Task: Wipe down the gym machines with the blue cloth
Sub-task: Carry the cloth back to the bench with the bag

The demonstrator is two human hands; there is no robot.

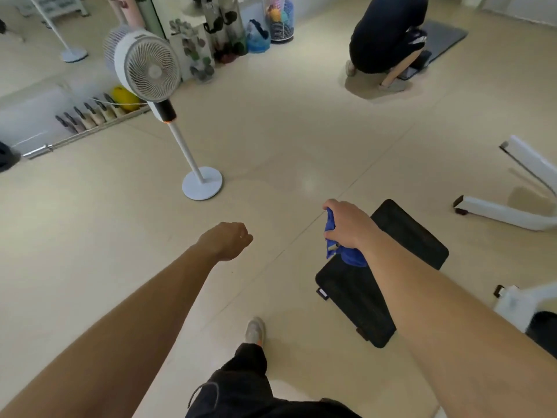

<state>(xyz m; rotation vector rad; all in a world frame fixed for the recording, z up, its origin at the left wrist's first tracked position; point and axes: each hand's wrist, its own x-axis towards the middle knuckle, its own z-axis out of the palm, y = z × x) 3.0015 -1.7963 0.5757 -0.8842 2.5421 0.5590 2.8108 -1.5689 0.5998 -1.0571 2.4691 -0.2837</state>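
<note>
My right hand (pixel 349 226) grips the bunched blue cloth (pixel 346 254), which hangs down below my fist over a black padded bench (pixel 382 285) that lies low at the right. My left hand (pixel 227 240) hangs over the bare floor to the left of it, fingers curled under and holding nothing. White frame parts of a gym machine (pixel 512 212) stand at the right edge, and another white piece (pixel 518 306) sits lower right.
A white pedestal fan (pixel 147 70) stands ahead on the left, its round base (pixel 202 183) on the beige floor. A crouching person (pixel 388 40) is at the far right by a grey mat (pixel 443 37). Dumbbells (pixel 90 113) and storage line the far wall. My shoe (pixel 255 330) is below.
</note>
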